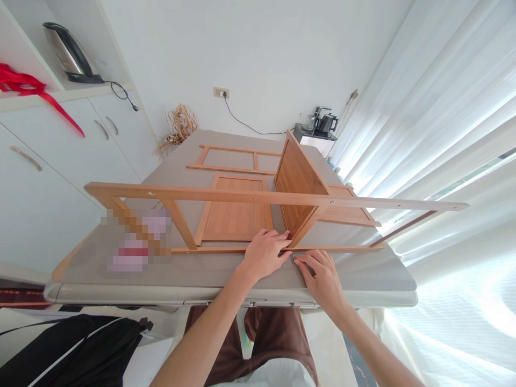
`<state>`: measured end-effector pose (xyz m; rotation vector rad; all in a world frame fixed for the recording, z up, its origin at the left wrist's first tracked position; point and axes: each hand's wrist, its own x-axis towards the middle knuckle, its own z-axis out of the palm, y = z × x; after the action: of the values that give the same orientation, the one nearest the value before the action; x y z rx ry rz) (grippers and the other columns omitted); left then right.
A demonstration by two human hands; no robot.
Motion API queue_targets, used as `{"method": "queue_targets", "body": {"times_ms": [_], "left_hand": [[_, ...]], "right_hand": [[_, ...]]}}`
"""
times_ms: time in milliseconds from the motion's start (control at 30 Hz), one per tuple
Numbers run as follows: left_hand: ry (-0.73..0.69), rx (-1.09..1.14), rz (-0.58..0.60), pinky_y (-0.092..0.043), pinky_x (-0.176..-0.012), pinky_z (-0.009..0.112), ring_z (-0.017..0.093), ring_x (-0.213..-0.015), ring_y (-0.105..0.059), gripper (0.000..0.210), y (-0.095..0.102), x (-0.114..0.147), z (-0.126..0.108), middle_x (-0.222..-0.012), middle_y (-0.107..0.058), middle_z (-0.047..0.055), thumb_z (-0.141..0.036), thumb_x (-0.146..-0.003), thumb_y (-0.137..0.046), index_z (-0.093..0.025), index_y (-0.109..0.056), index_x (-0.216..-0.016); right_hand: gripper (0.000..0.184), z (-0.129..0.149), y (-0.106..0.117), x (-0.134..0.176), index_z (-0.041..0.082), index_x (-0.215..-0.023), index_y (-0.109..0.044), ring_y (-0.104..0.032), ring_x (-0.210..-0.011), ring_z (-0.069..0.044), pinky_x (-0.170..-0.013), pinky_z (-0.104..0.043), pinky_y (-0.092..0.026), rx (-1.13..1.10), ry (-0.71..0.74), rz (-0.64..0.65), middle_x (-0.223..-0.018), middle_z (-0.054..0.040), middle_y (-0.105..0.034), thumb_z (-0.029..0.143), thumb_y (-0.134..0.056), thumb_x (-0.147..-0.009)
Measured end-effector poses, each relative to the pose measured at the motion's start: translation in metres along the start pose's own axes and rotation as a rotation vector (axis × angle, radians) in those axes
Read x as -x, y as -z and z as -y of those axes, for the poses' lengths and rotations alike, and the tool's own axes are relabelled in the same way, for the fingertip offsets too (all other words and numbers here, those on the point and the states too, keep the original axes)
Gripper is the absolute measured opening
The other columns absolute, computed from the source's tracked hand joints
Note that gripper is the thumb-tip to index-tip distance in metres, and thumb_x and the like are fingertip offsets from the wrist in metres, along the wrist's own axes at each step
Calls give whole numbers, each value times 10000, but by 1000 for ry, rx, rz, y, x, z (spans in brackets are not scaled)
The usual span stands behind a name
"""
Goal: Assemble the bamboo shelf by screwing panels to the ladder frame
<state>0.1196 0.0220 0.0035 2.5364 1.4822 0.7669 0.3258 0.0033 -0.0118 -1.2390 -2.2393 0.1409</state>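
A wooden frame (pixel 209 193) stands on its long side across the table, its lower rail near the front edge. An upright wooden panel (pixel 300 172) meets the frame at a crossbar (pixel 308 226). My left hand (pixel 266 251) curls over the lower rail at the foot of that crossbar, fingers against the joint. Just right of it, my right hand (pixel 320 271) pinches a small, thin, dark piece (pixel 293 257) at the rail's near face. What kind of piece it is does not show clearly.
A flat wooden panel (pixel 237 209), another panel (pixel 346 204) and a ladder-like frame (pixel 229 171) lie on the grey table (pixel 226 274). A blurred patch (pixel 137 242) covers items at the left. A kettle (pixel 66 51) sits on a shelf; curtains (pixel 443 107) hang at right.
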Motion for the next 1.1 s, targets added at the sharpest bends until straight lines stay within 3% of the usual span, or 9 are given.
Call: {"method": "queue_targets", "body": {"times_ms": [333,667,1100], "left_hand": [[16,9,5,-417,-921,371,192,-991,-607,163,0,0,-1,-1296,-652,-12,-314,-913,-606,-260,-693,-1040],[21,12,15,-409,-935,375,197,-1012,-599,184,1,0,-1,-1294,-653,-4,-320,-913,-603,-252,-689,-1060],[15,4,23,-414,-926,384,197,-1000,-606,175,2,0,-2,-1306,-645,-12,-313,-920,-588,-262,-689,-1054]], "right_hand": [[186,-11,4,0,232,-976,-707,-573,-898,-188,-834,-353,-407,21,109,0,-922,-52,-640,265,-525,-980],[206,-4,8,-2,217,-1018,-675,-599,-875,-160,-1004,-389,-357,191,236,-15,-948,-37,-669,125,-500,-963],[246,5,15,-6,206,-1005,-650,-562,-898,-196,-955,-392,-371,331,303,66,-922,-57,-640,75,-450,-945]]}}
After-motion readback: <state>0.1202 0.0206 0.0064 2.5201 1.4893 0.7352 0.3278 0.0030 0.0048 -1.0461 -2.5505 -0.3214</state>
